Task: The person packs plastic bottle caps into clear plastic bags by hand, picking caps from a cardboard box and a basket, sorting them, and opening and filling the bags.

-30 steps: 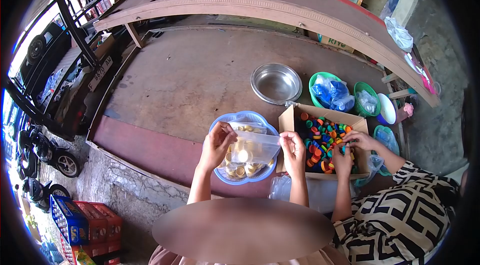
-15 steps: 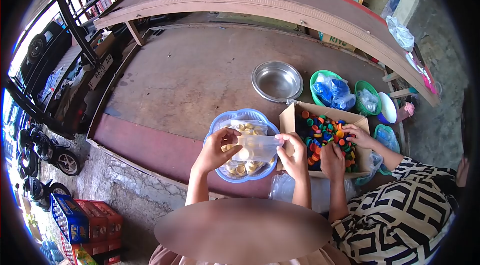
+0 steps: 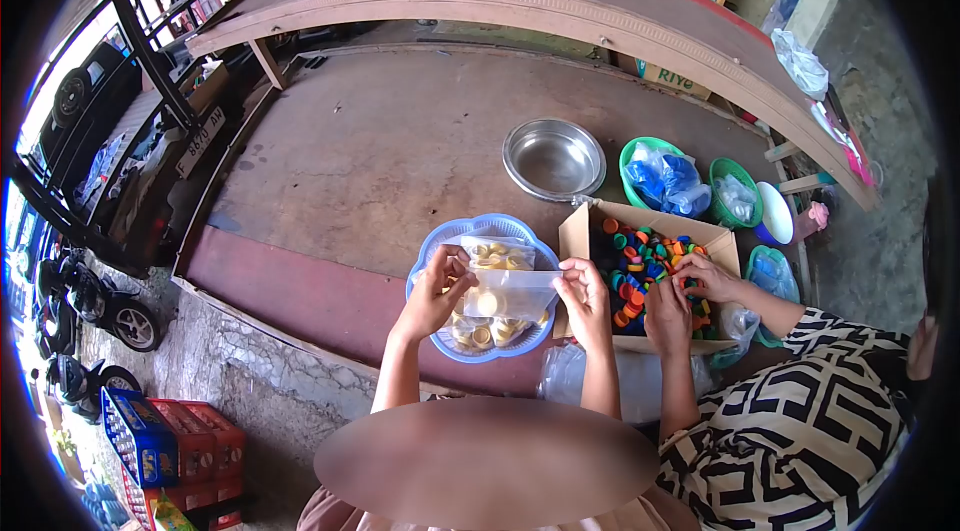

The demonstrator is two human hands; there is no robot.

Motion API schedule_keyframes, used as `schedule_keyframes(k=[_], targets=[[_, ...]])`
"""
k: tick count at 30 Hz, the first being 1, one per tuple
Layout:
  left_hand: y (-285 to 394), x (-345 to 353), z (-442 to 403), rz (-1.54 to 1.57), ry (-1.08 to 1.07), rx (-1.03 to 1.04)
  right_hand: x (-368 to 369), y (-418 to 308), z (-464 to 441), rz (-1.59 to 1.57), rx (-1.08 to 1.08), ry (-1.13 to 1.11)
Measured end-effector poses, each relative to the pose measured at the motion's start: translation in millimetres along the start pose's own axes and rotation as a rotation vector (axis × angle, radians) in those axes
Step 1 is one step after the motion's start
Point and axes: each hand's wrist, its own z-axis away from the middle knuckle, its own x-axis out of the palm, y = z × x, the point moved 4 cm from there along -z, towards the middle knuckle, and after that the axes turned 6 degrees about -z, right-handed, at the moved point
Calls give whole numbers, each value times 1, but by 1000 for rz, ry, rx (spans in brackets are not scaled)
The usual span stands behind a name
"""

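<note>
A clear plastic bag (image 3: 515,298) is stretched between my two hands, with a pale round cap showing in it. My left hand (image 3: 432,299) pinches its left upper edge. At the opposite edge, my right hand (image 3: 587,297) has thumb and fingers closed on the plastic. Below the bag stands a scalloped blue plastic basket (image 3: 420,261). Inside the basket lie filled clear bags of yellowish caps (image 3: 483,335), partly covered by the bag I hold.
Right of the basket, another person's hands (image 3: 668,316) work over a cardboard box (image 3: 575,243) of colourful caps (image 3: 632,296). Beyond are a steel bowl (image 3: 555,161) and green baskets (image 3: 640,149) with plastic bags. A stack of clear plastic (image 3: 565,376) lies at the table's near edge.
The bag's top edge is now pulled straighter between my hands, and my right hand has shifted slightly right. The other person's hands have come closer together over the box.
</note>
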Motion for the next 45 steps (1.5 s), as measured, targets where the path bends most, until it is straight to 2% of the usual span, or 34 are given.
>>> schedule_keyframes(k=[4, 7, 11, 14, 15, 17, 18, 21, 24, 27, 28, 31, 35, 38, 41, 44, 45], targets=[[-2, 1, -4, -73, -9, 14, 2, 3, 1, 29, 99, -62], [10, -1, -1, -173, -30, -4, 4, -12, 2, 234, -91, -131], [17, -1, 2, -291, -88, 56, 3, -16, 2, 246, -132, -146], [19, 0, 1, -423, -88, 93, 3, -13, 0, 325, -258, -99], [20, 0, 1, -478, -82, 115, 2, -8, 1, 280, -162, -104], [16, 1, 0, -429, -19, 181, 2, 2, 2, 187, 16, -111], [15, 1, 2, -403, 8, 205, 4, -3, 2, 187, -9, -75], [10, 0, 3, -282, -66, 70, 3, 2, 3, 117, 45, -74], [5, 1, 5, -216, -35, -16, 3, 5, 3, 172, 15, -157], [-1, 2, 4, -240, -52, 32, 6, 9, 6, 173, 63, -165], [-2, 2, 4, -223, -42, 18, 8, 3, 6, 239, -77, -177], [17, 2, 7, -400, -44, 70, 7, 3, 7, 257, -95, -224], [24, 4, 7, -440, -123, 196, 7, 5, 6, 290, -62, -200], [23, 5, 8, -522, -118, 186, 6, 7, 8, 276, -22, -177], [16, 4, 6, -553, -114, 249, 6, 7, 9, 368, -118, -136], [3, 2, 3, -593, -169, 172, 4, 12, 8, 476, -300, -160], [2, 3, 4, -547, -159, 137, 3, 16, 9, 385, -171, -129]])
